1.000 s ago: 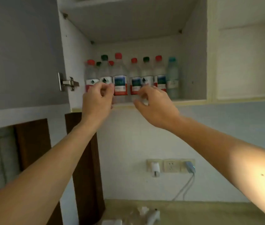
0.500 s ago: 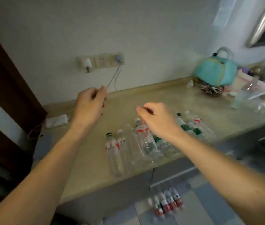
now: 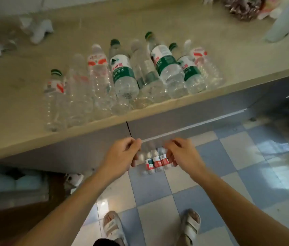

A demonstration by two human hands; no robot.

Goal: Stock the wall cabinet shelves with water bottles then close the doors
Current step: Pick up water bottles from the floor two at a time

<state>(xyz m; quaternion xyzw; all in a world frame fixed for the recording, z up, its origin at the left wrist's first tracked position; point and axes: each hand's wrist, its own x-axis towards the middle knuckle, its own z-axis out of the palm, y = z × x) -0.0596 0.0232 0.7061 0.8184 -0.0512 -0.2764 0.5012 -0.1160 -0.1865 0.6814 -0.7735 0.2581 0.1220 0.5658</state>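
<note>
Both hands, left hand (image 3: 122, 155) and right hand (image 3: 182, 155), are reaching empty with fingers loosely curled toward floor bottles (image 3: 156, 162) below the counter (image 3: 16, 139), needing a grip next.

A home kitchen: a long beige countertop (image 3: 25, 96) runs over grey base cabinets (image 3: 184, 114), and below it lies a blue-and-white checkered tile floor (image 3: 237, 157). On the countertop, plastic water bottles (image 3: 124, 75) lie on their sides beside household clutter.
</note>
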